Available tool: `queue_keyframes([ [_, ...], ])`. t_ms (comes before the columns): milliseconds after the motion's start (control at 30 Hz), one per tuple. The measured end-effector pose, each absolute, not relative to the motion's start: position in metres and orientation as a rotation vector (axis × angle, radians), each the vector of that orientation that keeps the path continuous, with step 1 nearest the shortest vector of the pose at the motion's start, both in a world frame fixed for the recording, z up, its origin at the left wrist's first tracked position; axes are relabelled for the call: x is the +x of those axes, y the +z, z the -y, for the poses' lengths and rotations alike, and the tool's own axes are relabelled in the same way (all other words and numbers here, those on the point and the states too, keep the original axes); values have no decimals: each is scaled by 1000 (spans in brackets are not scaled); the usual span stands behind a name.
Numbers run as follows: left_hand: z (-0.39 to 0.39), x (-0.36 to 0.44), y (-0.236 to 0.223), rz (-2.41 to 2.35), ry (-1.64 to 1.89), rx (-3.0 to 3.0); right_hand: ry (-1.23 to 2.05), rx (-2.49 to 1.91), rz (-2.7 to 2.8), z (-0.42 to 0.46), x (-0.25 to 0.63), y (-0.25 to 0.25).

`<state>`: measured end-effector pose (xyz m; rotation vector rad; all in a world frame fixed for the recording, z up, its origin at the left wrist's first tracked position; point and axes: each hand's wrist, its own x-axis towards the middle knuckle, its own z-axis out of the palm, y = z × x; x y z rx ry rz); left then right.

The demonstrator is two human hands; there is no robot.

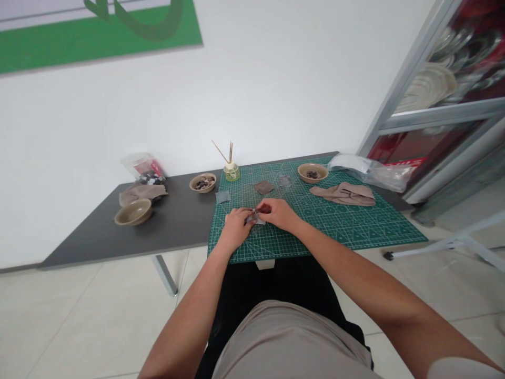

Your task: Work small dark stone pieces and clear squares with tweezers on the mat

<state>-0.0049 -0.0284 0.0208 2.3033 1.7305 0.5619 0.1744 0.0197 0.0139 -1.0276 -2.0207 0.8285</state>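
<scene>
Both my hands meet over the near middle of a green cutting mat (355,226). My left hand (235,225) is closed, pinching a small grey fabric piece (254,219) against the mat. My right hand (276,212) is closed too, its fingertips pinching something small and dark at the same piece; I cannot make out what. Just beyond lie a brown fabric square (263,187), a grey square (223,197) and a small clear pouch (284,181).
On the grey table (118,242) stand a bowl of dark bits (202,182), an empty bowl (133,212), a reed diffuser (231,169) and another bowl (312,172). Beige cloth (344,193) and plastic bags (371,169) lie right. A glass cabinet (445,95) stands at right.
</scene>
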Motion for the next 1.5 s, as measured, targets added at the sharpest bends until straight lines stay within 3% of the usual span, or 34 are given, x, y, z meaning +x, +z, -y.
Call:
queue_keyframes([
  [367, 37, 2, 20, -1922, 562, 2336, 380, -1006, 2313, -19, 169, 10],
  [1500, 42, 5, 23, -1955, 557, 2308, 462, -1090, 2331, -20, 165, 17],
])
